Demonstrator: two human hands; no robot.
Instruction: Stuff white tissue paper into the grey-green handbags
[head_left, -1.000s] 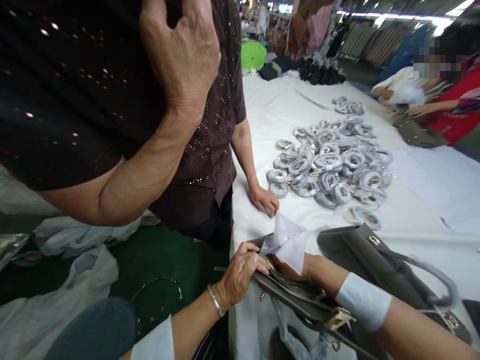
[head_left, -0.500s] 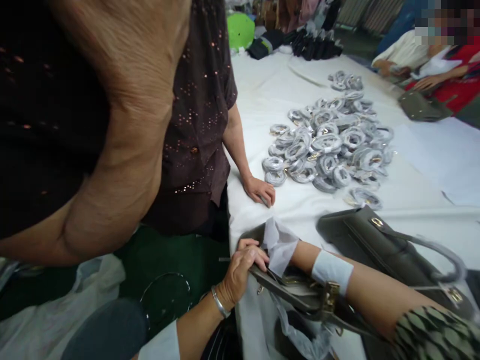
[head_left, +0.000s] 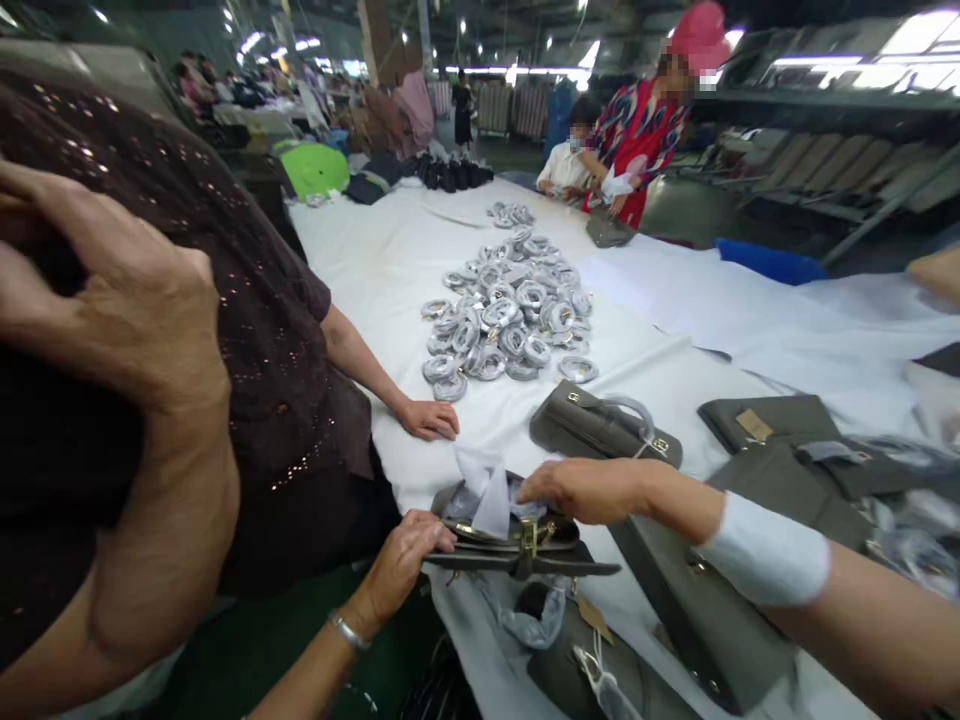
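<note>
My left hand [head_left: 409,560], with a silver bangle at its wrist, grips the near left edge of an open olive-grey handbag [head_left: 510,560] at the table edge. White tissue paper [head_left: 487,490] sticks up out of the bag's mouth. My right hand [head_left: 574,488] is over the right side of that opening, its fingers bent down and close together; what lies under the fingertips is hidden. A gold clasp [head_left: 529,538] shows on the bag's front. Below it, a plastic-wrapped handle [head_left: 536,620] and another olive bag [head_left: 600,660] with a tan tag lie on the table.
Beyond is a heap of plastic-wrapped coiled straps [head_left: 510,310] on the white-covered table [head_left: 367,245]. More olive bags [head_left: 600,420] lie to the right. A co-worker stands close on the left, one hand [head_left: 431,418] on the table, the other raised. Two people are at the far end.
My right hand has come up out of the bag and now shows above its opening. The view has tilted up and shifted right. The co-worker's raised arm is lower left in view.
</note>
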